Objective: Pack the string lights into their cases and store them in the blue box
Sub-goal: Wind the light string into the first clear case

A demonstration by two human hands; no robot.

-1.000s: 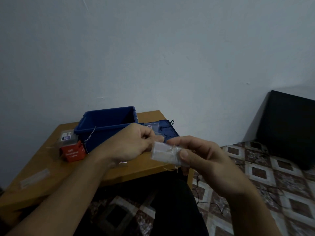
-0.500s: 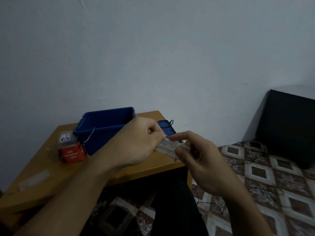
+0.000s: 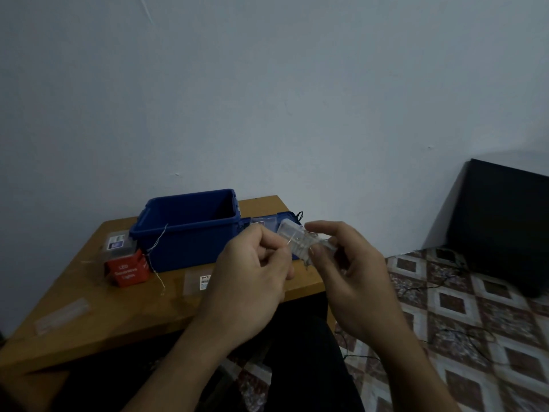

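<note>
So, your two hands meet just in front of the table's near right corner, and between them you hold a small clear case above the table edge; your right hand pinches its lower right part between thumb and fingers, while your left hand is curled closed with its fingertips pressed to the case's left side, where a thin bit of wire shows (whether you actually pinch that wire, you cannot tell from here); the case's long axis runs on a slant, its rounded upper end pointing up and left toward the blue box and its lower end pointing down and right into your right palm; fine wire appears bunched inside it, though the dim light blurs the detail; the blue box stands open on the wooden table, well behind your left hand, with its blue lid lying beside it to the right, mostly hidden by the case; a loose thin wire hangs over the box's front wall down to the tabletop; just left of the box sits a red carton with a clear-topped pack behind it; a flat clear sleeve lies near the table's front left edge.
</note>
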